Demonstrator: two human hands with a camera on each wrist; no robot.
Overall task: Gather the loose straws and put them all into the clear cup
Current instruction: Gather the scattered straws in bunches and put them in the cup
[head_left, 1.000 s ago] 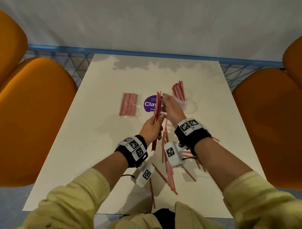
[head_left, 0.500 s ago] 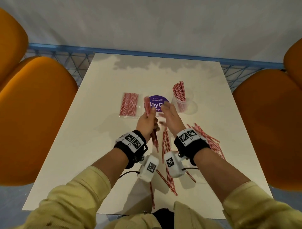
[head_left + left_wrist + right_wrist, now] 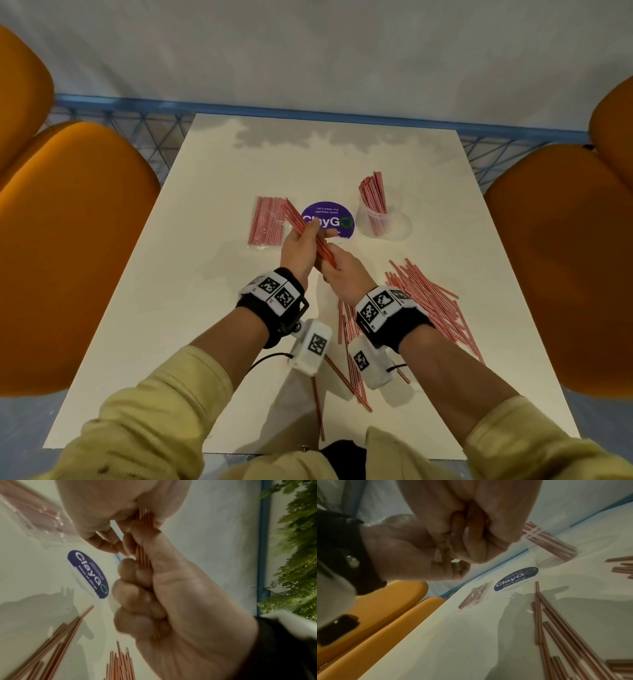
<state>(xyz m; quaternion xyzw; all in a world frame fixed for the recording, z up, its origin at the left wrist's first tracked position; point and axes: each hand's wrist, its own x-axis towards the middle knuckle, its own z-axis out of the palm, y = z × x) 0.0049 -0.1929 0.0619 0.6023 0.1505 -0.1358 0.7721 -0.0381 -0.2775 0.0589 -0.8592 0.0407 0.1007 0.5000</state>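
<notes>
The bunch of straws (image 3: 306, 230) in the left hand (image 3: 301, 248) now tilts far-left instead of standing upright, and the right hand (image 3: 342, 275) pulls nearer, gripping its near end.

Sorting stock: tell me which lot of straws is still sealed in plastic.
The flat wrapped pack left of the purple sticker; the others stand in the clear cup, lie loose, or are gripped.

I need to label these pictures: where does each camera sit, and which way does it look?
Head: on the head, looking down at the table, both hands, forearms, sleeves.
Left wrist: along the left hand gripping the straw bundle.
Right wrist: along the right hand; clear cup beyond.
All share the purple sticker.
</notes>
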